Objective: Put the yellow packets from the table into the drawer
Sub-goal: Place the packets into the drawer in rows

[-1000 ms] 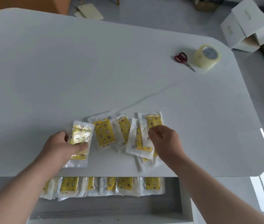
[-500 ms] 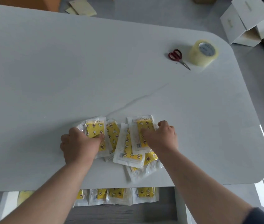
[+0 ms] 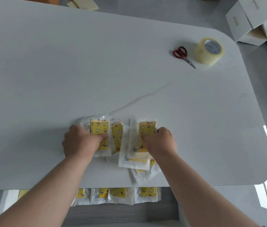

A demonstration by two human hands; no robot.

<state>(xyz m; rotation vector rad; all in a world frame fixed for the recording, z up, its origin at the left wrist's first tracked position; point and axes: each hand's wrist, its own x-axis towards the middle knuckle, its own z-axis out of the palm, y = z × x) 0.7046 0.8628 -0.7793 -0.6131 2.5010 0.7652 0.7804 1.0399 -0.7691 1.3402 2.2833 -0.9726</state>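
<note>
Left hand (image 3: 80,142) grips leftmost yellow packet (image 3: 99,128), thumb on top; right hand (image 3: 161,143) pinches rightmost packet (image 3: 147,128). Both near worktop (image 3: 96,63) front edge; drawer (image 3: 121,213) open below.

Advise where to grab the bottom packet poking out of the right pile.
Pinch the bottom packet by its free near corner, coming from the near edge of the table. It lies flat, its far part buried under the other packets and the right hand, so only that end looks graspable.
</note>
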